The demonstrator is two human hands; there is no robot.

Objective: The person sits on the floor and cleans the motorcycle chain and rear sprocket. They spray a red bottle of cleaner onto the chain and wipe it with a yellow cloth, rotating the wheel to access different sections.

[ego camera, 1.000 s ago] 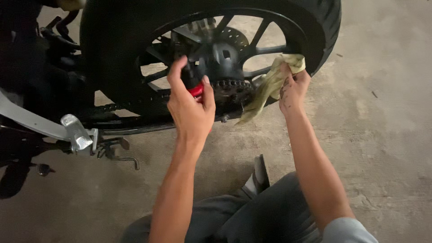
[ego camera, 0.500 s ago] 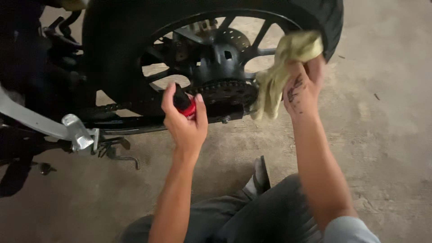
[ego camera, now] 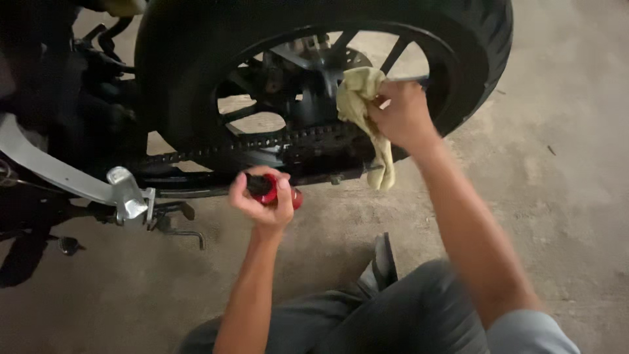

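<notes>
A motorcycle's black rear wheel (ego camera: 472, 59) fills the top of the view, with its drive chain (ego camera: 262, 143) running along the lower part. My left hand (ego camera: 262, 203) is wrapped around a small red can with a black top (ego camera: 272, 191), held low, just below the chain. My right hand (ego camera: 401, 117) grips a crumpled yellow-green rag (ego camera: 359, 98) pressed against the wheel hub and spokes, the rag's tail hanging down over the chain.
A silver footpeg bracket (ego camera: 128, 196) and side stand parts (ego camera: 177, 226) stick out at the left. Bare concrete floor (ego camera: 557, 183) lies to the right. My bent knee in grey trousers (ego camera: 406, 314) is at the bottom.
My left hand dropped with the red can from the hub down below the chain. My right hand carried the rag up and left onto the hub.
</notes>
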